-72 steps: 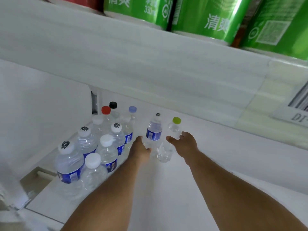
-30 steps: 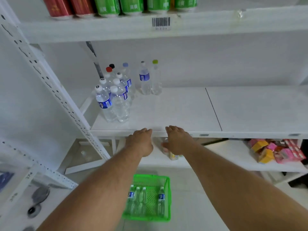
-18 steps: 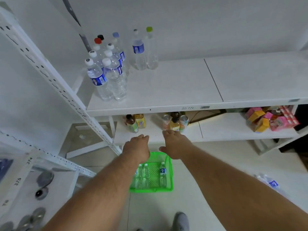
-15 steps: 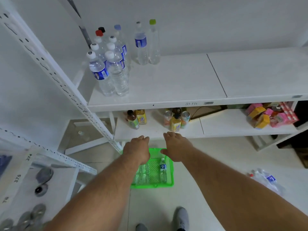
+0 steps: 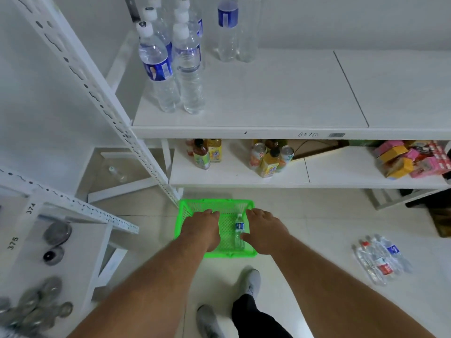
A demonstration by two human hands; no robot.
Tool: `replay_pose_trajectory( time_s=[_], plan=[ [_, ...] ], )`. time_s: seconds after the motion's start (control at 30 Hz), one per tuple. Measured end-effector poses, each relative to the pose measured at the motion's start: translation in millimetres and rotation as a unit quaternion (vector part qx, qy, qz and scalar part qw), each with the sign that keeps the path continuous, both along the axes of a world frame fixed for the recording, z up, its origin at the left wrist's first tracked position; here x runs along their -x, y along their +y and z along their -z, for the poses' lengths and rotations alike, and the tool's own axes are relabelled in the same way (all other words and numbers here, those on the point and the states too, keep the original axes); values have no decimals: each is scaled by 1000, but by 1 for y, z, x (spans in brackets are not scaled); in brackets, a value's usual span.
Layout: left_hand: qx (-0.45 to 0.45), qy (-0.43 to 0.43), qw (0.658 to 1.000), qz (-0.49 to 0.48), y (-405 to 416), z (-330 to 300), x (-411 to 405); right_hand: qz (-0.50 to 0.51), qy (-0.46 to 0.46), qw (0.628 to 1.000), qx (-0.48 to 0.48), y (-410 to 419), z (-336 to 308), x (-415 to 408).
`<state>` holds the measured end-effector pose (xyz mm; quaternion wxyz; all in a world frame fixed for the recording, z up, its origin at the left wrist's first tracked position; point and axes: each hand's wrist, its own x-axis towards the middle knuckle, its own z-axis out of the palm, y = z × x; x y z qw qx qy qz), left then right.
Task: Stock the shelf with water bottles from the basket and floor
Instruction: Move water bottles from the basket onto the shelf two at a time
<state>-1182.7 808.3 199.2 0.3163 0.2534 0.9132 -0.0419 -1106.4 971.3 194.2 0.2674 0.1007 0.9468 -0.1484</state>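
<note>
Shop, stocked shelves (image 5: 244, 132), barcode label (image 5: 336, 135)

One basket (image 5: 185, 215), two hands, one bottle (image 5: 239, 230) inside.

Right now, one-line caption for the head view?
Both hands reach down over the green basket; one bottle shows between them.

We can read a handwritten mark that looks like "B5712" on the front edge of the upper shelf (image 5: 268, 134), with a small barcode sticker (image 5: 336, 135) just beside it, its bars too fine to make out; on the low shelf unit (image 5: 22, 230) at the left we read "374" and "375", printed sideways; the blue labels on the water bottles (image 5: 158, 69) carry print too small for us to read.
</note>
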Motion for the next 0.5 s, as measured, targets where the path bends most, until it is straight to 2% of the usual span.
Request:
replay_pose_trajectory(
  time_s=[0.27,0.5],
  plan=[
    [46,-51,997,-36,13,87,19,13,-84,995,56,29,111,21],
    [66,-105,990,-65,5,232,43,52,-123,988,83,41,255,42]
  ],
)
